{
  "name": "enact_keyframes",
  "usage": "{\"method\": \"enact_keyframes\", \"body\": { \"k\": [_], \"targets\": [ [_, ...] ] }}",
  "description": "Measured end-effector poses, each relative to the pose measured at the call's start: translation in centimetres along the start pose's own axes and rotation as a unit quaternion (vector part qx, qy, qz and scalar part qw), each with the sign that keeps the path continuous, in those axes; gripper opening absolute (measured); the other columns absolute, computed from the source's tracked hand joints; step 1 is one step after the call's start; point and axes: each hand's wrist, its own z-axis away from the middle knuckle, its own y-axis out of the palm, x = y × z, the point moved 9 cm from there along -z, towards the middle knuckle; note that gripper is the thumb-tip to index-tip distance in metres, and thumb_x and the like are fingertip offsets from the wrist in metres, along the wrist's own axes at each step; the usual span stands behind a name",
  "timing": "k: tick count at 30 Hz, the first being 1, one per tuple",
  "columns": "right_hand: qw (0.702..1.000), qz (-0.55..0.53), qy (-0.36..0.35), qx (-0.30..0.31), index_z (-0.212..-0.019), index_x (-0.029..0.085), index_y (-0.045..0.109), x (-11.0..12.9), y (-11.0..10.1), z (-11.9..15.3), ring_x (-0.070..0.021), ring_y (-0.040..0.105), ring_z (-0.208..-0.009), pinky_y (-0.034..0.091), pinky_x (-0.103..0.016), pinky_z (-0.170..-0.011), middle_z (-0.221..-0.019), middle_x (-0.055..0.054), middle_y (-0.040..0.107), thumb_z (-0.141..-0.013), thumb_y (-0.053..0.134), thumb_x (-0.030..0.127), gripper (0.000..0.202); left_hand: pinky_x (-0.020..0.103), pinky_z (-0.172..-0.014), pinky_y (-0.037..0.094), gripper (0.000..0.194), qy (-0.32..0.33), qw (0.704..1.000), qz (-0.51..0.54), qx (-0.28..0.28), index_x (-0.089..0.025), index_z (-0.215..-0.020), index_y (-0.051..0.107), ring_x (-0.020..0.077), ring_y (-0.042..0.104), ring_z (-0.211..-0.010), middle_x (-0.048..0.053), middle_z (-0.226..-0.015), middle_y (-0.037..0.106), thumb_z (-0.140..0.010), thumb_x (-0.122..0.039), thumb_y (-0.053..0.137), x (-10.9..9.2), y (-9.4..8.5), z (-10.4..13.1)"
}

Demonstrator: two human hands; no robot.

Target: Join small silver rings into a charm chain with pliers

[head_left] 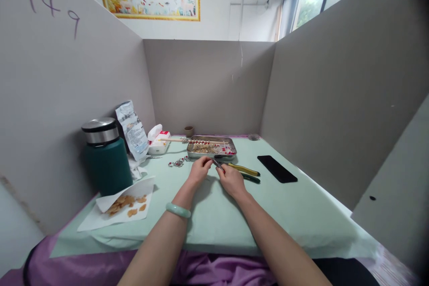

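Observation:
Both hands meet just in front of the metal tray. My left hand (pixel 200 170), with a pale green bangle (pixel 178 210) on its wrist, is closed in a pinch; what sits between its fingertips is too small to make out. In my right hand (pixel 232 179) is a small pair of pliers (pixel 217 164), its metal jaws pointing at the left fingertips. Beside the right hand lie a yellow tool handle (pixel 246 170) and a dark green one (pixel 251 178), partly hidden by the fingers. A beaded chain (pixel 178 161) lies left of the hands.
The metal tray (pixel 212 157) holds small gold and red beads, with a beaded stick (pixel 201 142) across it. A black phone (pixel 277 169) lies right. Leftward stand a green flask (pixel 109 163), a pouch (pixel 133 129), a tissue pack (pixel 160 145) and paper (pixel 137 220) with snacks. Partitions enclose the table.

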Motion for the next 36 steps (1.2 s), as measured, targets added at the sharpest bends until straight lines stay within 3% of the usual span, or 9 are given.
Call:
{"method": "enact_keyframes", "body": {
  "k": [12, 18, 29, 36],
  "targets": [
    [1.0, -0.019, -0.001, -0.01, -0.081, 0.02, 0.06, 0.1, -0.4, 0.0, -0.013, 0.056, -0.072, 0.025, -0.024, -0.058, -0.079, -0.002, 0.063, -0.091, 0.04, 0.038, 0.029, 0.024, -0.061, 0.038, 0.011, 0.015, 0.999, 0.033, -0.011, -0.015, -0.074, 0.066, 0.013, 0.05, -0.063, 0.003, -0.067, 0.061, -0.069, -0.024, 0.062, 0.1, -0.3, -0.3],
    [1.0, -0.016, -0.005, -0.017, -0.082, 0.021, 0.061, 0.1, -0.6, 0.0, -0.0127, 0.056, -0.072, 0.026, -0.024, -0.058, -0.078, -0.002, 0.063, -0.091, 0.041, 0.038, 0.028, 0.022, -0.049, 0.034, 0.016, -0.024, 0.998, 0.06, 0.005, -0.014, -0.074, 0.065, 0.0091, 0.043, -0.05, -0.001, -0.057, 0.054, -0.068, -0.028, 0.062, 0.2, -0.1, 0.1],
    [0.999, -0.04, -0.01, -0.021, -0.077, 0.02, 0.062, 0.2, -0.5, -0.1, -0.0131, 0.055, -0.064, 0.024, -0.024, -0.055, -0.071, -0.002, 0.064, -0.09, 0.041, 0.039, 0.031, 0.021, -0.044, 0.029, 0.018, -0.035, 0.998, 0.039, 0.042, -0.015, -0.074, 0.062, 0.0073, 0.038, -0.044, -0.003, -0.053, 0.048, -0.074, -0.031, 0.053, 0.4, 0.8, 0.2],
    [0.992, -0.127, -0.001, 0.009, -0.069, 0.019, 0.061, 0.0, 0.5, -0.4, -0.013, 0.056, -0.062, 0.027, -0.022, -0.055, -0.063, -0.002, 0.063, -0.088, 0.04, 0.04, 0.035, 0.021, -0.039, 0.026, 0.021, -0.099, 0.982, 0.139, 0.086, -0.016, -0.073, 0.055, 0.0055, 0.03, -0.037, -0.007, -0.048, 0.038, -0.075, -0.037, 0.055, 1.2, 1.9, 0.7]
  ]
}}
